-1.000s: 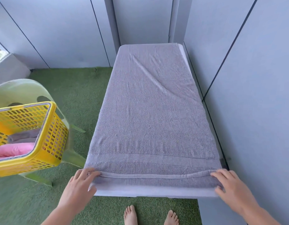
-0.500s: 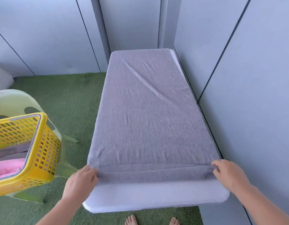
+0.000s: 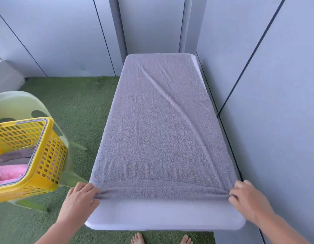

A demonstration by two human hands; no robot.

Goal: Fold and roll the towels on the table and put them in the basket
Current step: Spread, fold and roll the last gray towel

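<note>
The yellow basket (image 3: 52, 155) stands on a pale green chair (image 3: 20, 104) just left of the table's (image 3: 161, 215) near end, probably so that a finished roll needs only a short reach. At the table's near left edge the left hand (image 3: 80, 199) curls its fingers over one end of a thin roll started in the grey towel (image 3: 161, 129). The towel lies flat along the table up to its far end, with a strip of bare top showing at the near end and a long diagonal crease across the cloth. At the table's near right edge the right hand (image 3: 247, 199) grips the roll's other end the same way. Holding both ends at once likely keeps the roll straight and evenly tight.

The basket holds a pink towel (image 3: 10, 173) and a grey one (image 3: 15, 155) beyond it. Whether they are rolled I cannot tell. There seems to be room for more.
</note>
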